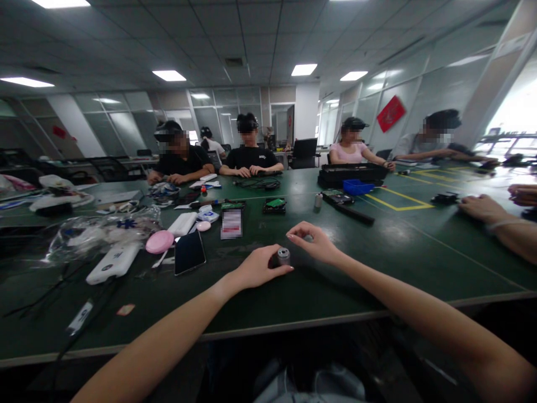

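A small grey metal cylinder (284, 257), like a little motor, stands upright on the green table, its top showing dark openings. My left hand (262, 266) is closed around it from the left, with the thumb in front and the fingers behind. Just above and to the right, my right hand (312, 240) is held in a pinch, apart from the cylinder. Whatever its fingertips hold, if anything, is too small to make out. Farther back on the table stands a second metal cylinder (318, 200).
To the left lie a black phone (190, 253), a pink round case (160, 242), a white power bank (114, 263) and clear plastic bags. Beyond are a circuit board in a black frame (274, 206) and a blue tray (358, 187). Several people sit around the table (335, 296).
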`<state>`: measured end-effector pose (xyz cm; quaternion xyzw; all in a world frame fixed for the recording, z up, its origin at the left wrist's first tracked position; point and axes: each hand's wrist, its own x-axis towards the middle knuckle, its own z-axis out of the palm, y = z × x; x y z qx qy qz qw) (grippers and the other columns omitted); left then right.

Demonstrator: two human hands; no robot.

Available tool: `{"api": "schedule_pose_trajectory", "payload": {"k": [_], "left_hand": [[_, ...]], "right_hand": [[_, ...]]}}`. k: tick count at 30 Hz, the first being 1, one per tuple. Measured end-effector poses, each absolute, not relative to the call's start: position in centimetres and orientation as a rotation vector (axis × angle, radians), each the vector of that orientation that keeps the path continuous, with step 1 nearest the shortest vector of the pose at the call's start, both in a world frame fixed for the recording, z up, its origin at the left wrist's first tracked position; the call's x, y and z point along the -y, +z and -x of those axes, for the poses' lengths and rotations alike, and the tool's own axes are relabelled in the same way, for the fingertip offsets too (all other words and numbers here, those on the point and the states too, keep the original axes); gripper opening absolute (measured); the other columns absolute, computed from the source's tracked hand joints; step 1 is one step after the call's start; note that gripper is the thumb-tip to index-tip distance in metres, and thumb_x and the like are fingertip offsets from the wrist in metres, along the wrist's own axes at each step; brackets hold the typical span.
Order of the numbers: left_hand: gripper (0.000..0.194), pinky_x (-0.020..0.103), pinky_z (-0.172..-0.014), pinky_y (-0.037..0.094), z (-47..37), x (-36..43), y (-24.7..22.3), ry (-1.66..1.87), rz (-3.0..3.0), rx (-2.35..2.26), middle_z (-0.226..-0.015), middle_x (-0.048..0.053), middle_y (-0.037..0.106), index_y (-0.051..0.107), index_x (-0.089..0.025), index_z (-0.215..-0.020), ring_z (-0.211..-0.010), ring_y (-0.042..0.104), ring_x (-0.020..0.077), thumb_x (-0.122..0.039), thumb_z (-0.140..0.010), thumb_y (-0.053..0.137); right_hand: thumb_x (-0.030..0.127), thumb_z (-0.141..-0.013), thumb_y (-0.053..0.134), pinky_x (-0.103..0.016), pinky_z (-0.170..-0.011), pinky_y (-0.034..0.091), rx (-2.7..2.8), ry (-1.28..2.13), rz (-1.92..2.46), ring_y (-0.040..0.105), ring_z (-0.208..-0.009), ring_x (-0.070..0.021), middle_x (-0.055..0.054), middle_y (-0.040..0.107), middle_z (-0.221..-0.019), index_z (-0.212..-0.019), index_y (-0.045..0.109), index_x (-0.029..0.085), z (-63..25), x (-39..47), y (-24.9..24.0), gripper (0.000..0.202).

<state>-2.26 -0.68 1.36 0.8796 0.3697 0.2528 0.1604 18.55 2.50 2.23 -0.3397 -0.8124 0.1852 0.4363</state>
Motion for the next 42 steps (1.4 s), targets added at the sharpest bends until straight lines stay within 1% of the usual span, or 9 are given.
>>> {"api": "schedule_pose_trajectory", "payload": {"k": [3,5,8,13,23,29,33,38,42], "left_hand": [[0.034,0.024,-0.062,0.039,2.2,0.8,1.6,0.727,-2.508,-1.035,-0.083,0.001,0.061,0.059,-0.017,-0.094,-0.071,0.054,0.0153,-0.049,-0.082,0.059],[0.034,0.024,-0.064,0.039,2.2,0.9,1.7,0.730,-2.506,-1.023,-0.086,0.001,0.062,0.059,-0.018,-0.096,-0.073,0.055,0.0158,-0.049,-0.081,0.060],[0.035,0.024,-0.063,0.040,2.2,0.9,1.7,0.735,-2.505,-1.028,-0.087,0.001,0.062,0.059,-0.018,-0.097,-0.074,0.056,0.0159,-0.049,-0.081,0.060],[0.034,0.024,-0.064,0.040,2.2,0.9,1.7,0.744,-2.511,-1.023,-0.087,0.002,0.062,0.059,-0.018,-0.096,-0.074,0.056,0.0161,-0.048,-0.081,0.060],[0.034,0.024,-0.064,0.040,2.2,0.9,1.8,0.732,-2.505,-1.039,-0.087,0.002,0.062,0.059,-0.018,-0.095,-0.075,0.056,0.0163,-0.049,-0.081,0.060],[0.034,0.024,-0.064,0.040,2.2,0.9,1.8,0.728,-2.487,-1.040,-0.088,0.002,0.062,0.059,-0.018,-0.096,-0.075,0.056,0.0164,-0.049,-0.081,0.060],[0.035,0.024,-0.063,0.039,2.2,0.9,1.7,0.726,-2.488,-1.043,-0.086,0.001,0.062,0.059,-0.018,-0.096,-0.072,0.055,0.0155,-0.049,-0.081,0.060],[0.036,0.024,-0.060,0.038,2.2,0.8,1.5,0.720,-2.502,-1.064,-0.081,0.001,0.060,0.058,-0.017,-0.092,-0.067,0.053,0.0148,-0.051,-0.080,0.059],[0.037,0.024,-0.060,0.038,2.3,0.8,1.5,0.713,-2.509,-1.075,-0.081,0.002,0.060,0.058,-0.016,-0.091,-0.067,0.053,0.0153,-0.051,-0.081,0.059]], "right_hand": [[0.040,-0.083,0.058,-0.024,-0.062,0.043,2.133,0.450,1.083,0.054,-0.068,-0.0128,-0.003,0.065,-0.083,-0.093,0.069,0.018,-19.9,-4.0,1.6,0.027],[0.040,-0.080,0.060,-0.023,-0.059,0.041,2.298,0.478,1.202,0.054,-0.065,-0.0127,-0.002,0.065,-0.077,-0.091,0.071,0.019,-20.7,-4.8,1.1,0.026],[0.039,-0.078,0.062,-0.023,-0.058,0.040,2.434,0.461,1.279,0.056,-0.066,-0.0131,-0.002,0.065,-0.076,-0.092,0.071,0.021,-21.6,-5.5,0.7,0.024],[0.040,-0.079,0.061,-0.023,-0.059,0.041,2.461,0.391,1.302,0.058,-0.066,-0.0135,-0.002,0.065,-0.078,-0.095,0.070,0.023,-21.7,-5.5,0.7,0.025],[0.038,-0.081,0.058,-0.024,-0.059,0.041,2.337,0.227,1.581,0.062,-0.070,-0.0158,-0.001,0.069,-0.083,-0.094,0.069,0.027,-21.8,-5.2,1.1,0.020],[0.036,-0.082,0.059,-0.024,-0.058,0.041,2.297,0.229,1.527,0.060,-0.067,-0.0153,-0.002,0.068,-0.081,-0.091,0.069,0.024,-21.6,-5.2,1.0,0.018],[0.036,-0.086,0.055,-0.024,-0.060,0.042,2.157,0.234,1.231,0.056,-0.066,-0.0137,-0.002,0.066,-0.079,-0.094,0.066,0.020,-20.5,-4.2,1.8,0.022],[0.035,-0.088,0.054,-0.024,-0.067,0.046,2.213,0.455,0.796,0.057,-0.073,-0.0127,-0.004,0.063,-0.088,-0.096,0.063,0.016,-19.0,-2.0,2.7,0.023],[0.033,-0.089,0.051,-0.027,-0.072,0.047,2.272,0.581,0.728,0.057,-0.077,-0.0135,-0.005,0.063,-0.089,-0.099,0.061,0.016,-18.4,-1.1,2.5,0.022]]}}
